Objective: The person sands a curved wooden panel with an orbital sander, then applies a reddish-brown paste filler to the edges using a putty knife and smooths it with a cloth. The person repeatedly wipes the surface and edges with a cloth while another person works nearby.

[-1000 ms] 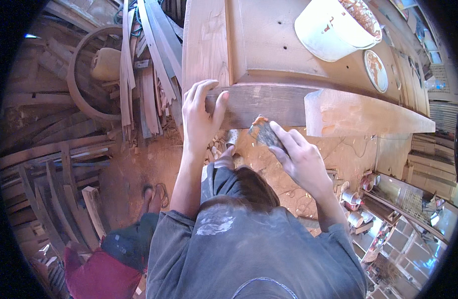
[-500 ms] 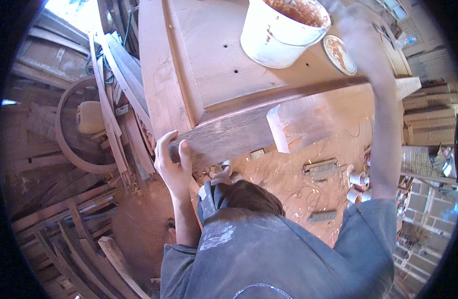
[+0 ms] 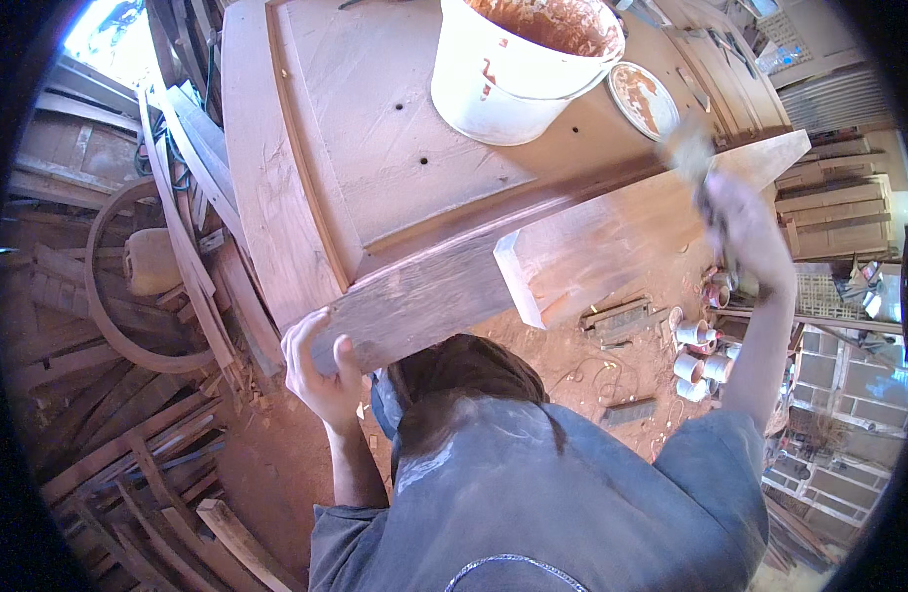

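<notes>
A large door-like wooden panel (image 3: 375,187) with raised trim lies in front of me. My left hand (image 3: 321,370) grips its near left corner, with the thumb apart from the fingers. At the right, my right hand (image 3: 750,222) is closed round a tool that looks like a paintbrush (image 3: 687,153), pale and smeared by motion. The brush is by the panel's near edge, over a pale wooden beam (image 3: 612,242) along that edge. A white bucket (image 3: 503,94) stained with reddish-brown paste stands on the panel. Beside it lies a round, smeared lid (image 3: 643,101).
Long wooden strips (image 3: 192,197) and a wooden hoop (image 3: 99,271) crowd the left side. Several small pots (image 3: 691,367) stand on the reddish floor to the right. Stacked boards (image 3: 834,222) are farther right. Curved timber (image 3: 242,543) lies at lower left.
My right hand has come down from beyond the lid to the panel's near edge, bringing the brush into sight. My left hand stays at the corner. The whole view has shifted.
</notes>
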`<state>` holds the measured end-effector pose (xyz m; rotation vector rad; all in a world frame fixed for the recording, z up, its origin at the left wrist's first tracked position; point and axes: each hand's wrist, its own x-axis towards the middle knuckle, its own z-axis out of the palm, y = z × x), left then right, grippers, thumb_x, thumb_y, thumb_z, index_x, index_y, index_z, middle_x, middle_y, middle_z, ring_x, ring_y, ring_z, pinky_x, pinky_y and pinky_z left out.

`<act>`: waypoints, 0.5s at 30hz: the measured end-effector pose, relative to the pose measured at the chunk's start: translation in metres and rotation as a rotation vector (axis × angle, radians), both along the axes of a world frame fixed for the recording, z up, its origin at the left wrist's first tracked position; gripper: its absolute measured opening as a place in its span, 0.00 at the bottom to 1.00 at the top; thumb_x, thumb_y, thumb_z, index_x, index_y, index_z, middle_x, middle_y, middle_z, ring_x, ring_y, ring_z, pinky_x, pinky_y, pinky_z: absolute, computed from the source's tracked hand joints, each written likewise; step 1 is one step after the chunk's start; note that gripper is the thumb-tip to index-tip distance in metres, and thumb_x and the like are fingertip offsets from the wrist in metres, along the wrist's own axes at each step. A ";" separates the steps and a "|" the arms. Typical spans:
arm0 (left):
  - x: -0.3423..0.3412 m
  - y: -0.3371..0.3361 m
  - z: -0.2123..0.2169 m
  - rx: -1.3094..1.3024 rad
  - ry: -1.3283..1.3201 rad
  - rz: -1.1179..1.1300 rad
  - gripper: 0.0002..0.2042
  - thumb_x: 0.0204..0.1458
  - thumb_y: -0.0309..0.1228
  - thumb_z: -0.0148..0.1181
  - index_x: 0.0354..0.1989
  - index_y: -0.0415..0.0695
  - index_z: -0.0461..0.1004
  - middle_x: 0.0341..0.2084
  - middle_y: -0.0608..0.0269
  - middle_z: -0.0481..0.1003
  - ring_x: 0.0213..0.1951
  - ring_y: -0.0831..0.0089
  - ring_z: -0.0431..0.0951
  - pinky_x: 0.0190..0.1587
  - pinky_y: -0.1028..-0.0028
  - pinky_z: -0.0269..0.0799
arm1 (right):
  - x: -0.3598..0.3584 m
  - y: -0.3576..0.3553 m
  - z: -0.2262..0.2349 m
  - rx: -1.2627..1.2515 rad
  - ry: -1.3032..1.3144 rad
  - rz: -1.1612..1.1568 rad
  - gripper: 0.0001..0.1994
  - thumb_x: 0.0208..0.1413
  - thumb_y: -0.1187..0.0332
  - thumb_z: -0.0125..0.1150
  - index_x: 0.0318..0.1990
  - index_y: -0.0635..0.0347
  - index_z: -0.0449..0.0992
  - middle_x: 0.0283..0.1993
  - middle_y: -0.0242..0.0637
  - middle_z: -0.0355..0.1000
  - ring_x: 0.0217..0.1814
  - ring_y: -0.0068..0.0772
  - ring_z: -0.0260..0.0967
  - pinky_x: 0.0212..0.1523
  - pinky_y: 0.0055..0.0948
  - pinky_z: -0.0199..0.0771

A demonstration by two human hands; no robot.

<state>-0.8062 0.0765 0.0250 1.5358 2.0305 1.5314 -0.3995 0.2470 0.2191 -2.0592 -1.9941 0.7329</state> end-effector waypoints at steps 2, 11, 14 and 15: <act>-0.001 0.000 -0.001 0.016 0.038 -0.033 0.16 0.54 0.40 0.62 0.41 0.38 0.76 0.38 0.53 0.78 0.42 0.57 0.77 0.49 0.64 0.70 | -0.022 -0.021 -0.001 -0.464 -0.048 -0.089 0.18 0.65 0.56 0.50 0.30 0.64 0.70 0.24 0.41 0.69 0.24 0.39 0.67 0.32 0.38 0.68; -0.006 0.002 0.000 -0.081 0.128 -0.073 0.17 0.54 0.40 0.63 0.42 0.37 0.75 0.40 0.52 0.78 0.43 0.55 0.77 0.50 0.62 0.70 | -0.050 -0.016 -0.019 -0.490 -0.372 0.596 0.24 0.61 0.46 0.50 0.31 0.57 0.80 0.27 0.47 0.75 0.32 0.52 0.73 0.35 0.46 0.71; -0.008 0.003 0.001 -0.099 0.076 -0.064 0.17 0.54 0.38 0.63 0.44 0.37 0.75 0.41 0.51 0.78 0.44 0.54 0.77 0.50 0.62 0.70 | -0.060 -0.015 -0.022 -0.537 -0.425 0.585 0.24 0.60 0.44 0.50 0.33 0.55 0.82 0.28 0.45 0.76 0.33 0.51 0.74 0.37 0.46 0.72; -0.009 0.002 0.000 -0.093 0.062 -0.063 0.17 0.54 0.38 0.63 0.44 0.37 0.75 0.41 0.50 0.78 0.45 0.54 0.77 0.51 0.62 0.70 | -0.063 -0.015 -0.023 -0.560 -0.436 0.578 0.24 0.60 0.43 0.51 0.34 0.54 0.83 0.29 0.44 0.77 0.34 0.51 0.74 0.38 0.46 0.73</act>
